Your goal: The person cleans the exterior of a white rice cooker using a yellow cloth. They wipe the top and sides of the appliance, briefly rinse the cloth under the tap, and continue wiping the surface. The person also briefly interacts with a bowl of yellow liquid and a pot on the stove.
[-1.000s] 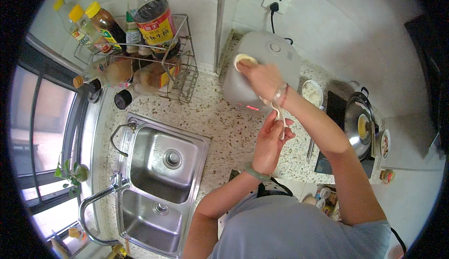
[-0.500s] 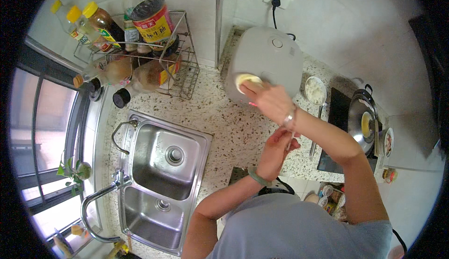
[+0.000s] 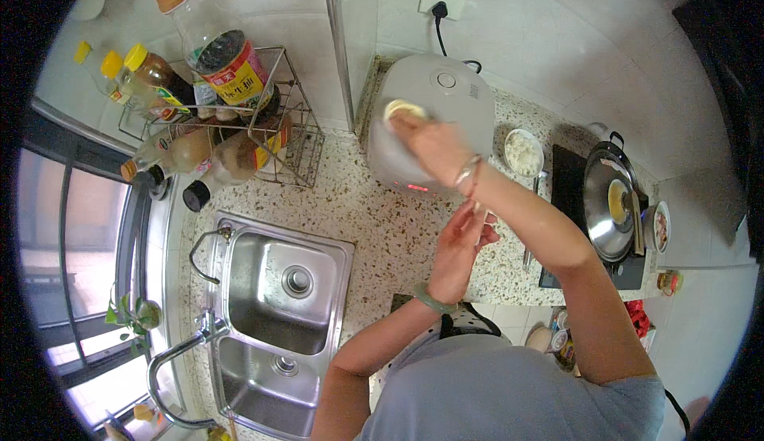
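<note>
A grey rice cooker (image 3: 469,126) stands on the speckled counter with its lid closed and a red display lit on its front. My right hand (image 3: 436,148), slightly blurred, presses a pale yellow pad (image 3: 404,111) against the left part of the lid. Whether the pad is a sponge or a folded cloth cannot be told. Just below my right wrist, my left hand (image 3: 459,250) is held palm up over the counter, its fingers curled. A thin whitish thing shows by its fingertips, too small to make out.
A white bowl of white food (image 3: 524,153) sits right of the cooker, near a lidded wok (image 3: 611,202) on a black hob. At left are a double steel sink (image 3: 348,282) and a wire rack (image 3: 306,142) of bottles. A plug (image 3: 439,11) feeds the cooker's cord.
My right hand has slid the pad farther back over the cooker's lid, uncovering the red display. My left hand stays below the right wrist. The whole view has shifted slightly.
</note>
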### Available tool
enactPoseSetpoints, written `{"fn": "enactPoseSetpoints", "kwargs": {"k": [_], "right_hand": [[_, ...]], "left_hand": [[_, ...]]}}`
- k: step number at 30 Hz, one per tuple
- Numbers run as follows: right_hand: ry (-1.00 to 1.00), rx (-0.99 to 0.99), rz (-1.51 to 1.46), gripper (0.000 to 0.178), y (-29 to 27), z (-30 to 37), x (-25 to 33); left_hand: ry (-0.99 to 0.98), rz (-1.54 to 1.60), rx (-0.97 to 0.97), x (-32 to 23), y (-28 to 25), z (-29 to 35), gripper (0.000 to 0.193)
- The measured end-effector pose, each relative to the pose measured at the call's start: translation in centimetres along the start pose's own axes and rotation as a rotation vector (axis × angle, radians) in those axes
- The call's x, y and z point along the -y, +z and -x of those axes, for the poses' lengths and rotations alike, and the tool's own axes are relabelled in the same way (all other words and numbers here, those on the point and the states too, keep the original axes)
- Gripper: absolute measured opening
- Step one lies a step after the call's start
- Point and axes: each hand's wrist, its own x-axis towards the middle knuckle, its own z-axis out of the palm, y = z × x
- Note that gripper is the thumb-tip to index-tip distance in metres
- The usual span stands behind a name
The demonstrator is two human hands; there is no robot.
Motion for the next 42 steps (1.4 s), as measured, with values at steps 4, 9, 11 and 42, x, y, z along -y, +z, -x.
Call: {"fn": "enactPoseSetpoints", "kwargs": {"k": [4,9,11,42], "right_hand": [[0.157,-0.284,-0.196,0.038,-2.5,4.6,-4.7],[0.073,-0.106,-0.185,0.046,-1.6,8.5,-8.1],[0.039,-0.104,-0.203,0.048,-1.5,7.9,-8.1],[0.156,-0.050,-0.089,0.036,-1.9,0.1,-4.4]], "left_hand": [[-0.025,-0.262,0.144,2.2,-0.7,-1.4,0.022],[0.389,-0.635,0.183,5.2,0.1,-2.8,0.021],[0.372,-0.608,0.176,5.8,0.3,-3.1,0.020],[-0.022,-0.190,0.238,1.2,0.7,-3.0,0.045]]}}
